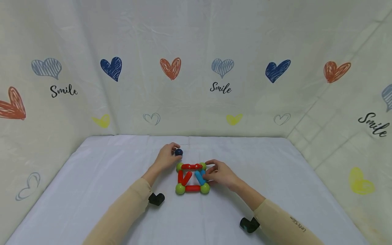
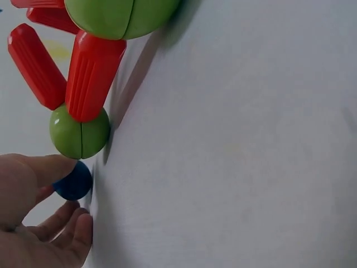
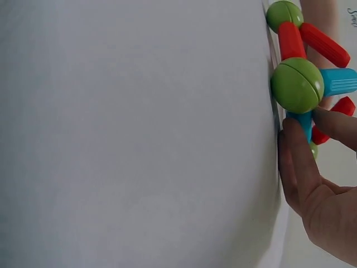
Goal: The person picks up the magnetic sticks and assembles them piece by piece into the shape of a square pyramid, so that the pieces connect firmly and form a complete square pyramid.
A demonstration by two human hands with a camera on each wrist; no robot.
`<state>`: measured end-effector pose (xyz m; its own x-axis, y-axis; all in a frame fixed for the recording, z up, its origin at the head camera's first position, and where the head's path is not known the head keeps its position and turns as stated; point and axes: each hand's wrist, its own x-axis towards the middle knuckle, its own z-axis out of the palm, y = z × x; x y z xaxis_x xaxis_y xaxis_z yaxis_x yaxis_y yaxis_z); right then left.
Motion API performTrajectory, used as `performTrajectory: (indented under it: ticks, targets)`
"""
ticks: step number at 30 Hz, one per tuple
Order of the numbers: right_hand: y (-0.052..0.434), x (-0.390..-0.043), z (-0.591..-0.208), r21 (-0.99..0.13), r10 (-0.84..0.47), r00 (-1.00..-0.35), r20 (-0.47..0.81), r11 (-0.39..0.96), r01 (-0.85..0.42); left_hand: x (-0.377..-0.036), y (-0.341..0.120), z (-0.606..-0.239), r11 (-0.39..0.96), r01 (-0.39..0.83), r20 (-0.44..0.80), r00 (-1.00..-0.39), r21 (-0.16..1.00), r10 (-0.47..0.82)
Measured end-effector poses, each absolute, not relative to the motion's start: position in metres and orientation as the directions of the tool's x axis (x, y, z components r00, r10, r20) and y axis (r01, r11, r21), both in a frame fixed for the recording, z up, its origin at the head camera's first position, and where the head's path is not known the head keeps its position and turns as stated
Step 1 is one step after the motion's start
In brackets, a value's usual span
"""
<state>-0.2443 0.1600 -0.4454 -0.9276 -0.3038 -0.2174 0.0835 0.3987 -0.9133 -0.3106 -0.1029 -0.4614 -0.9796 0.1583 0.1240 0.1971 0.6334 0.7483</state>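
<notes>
A dark blue ball sits between the thumb and fingers of my left hand, just beyond the back left corner of a magnetic building-toy frame. That frame has green balls at its corners, joined by red rods along the front, left and back. On its right side lies a light blue rod, pinched between the thumb and fingers of my right hand. A further red rod and blue rod stand up from the front balls. My fingers partly hide the right side.
White cloth covers the table. A hanging sheet printed with hearts and "Smile" closes off the back and sides. Black wrist devices stick out inward from both beige sleeves.
</notes>
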Motion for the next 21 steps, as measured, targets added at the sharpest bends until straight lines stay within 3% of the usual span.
performTrajectory:
  ticks: [21]
  targets:
    - [0.1602, -0.2459, -0.4469, -0.915, -0.301, -0.928, -0.219, 0.394, 0.089, -0.3088, -0.1031, -0.4624, 0.58, 0.174, 0.122, -0.984, 0.796, 0.128]
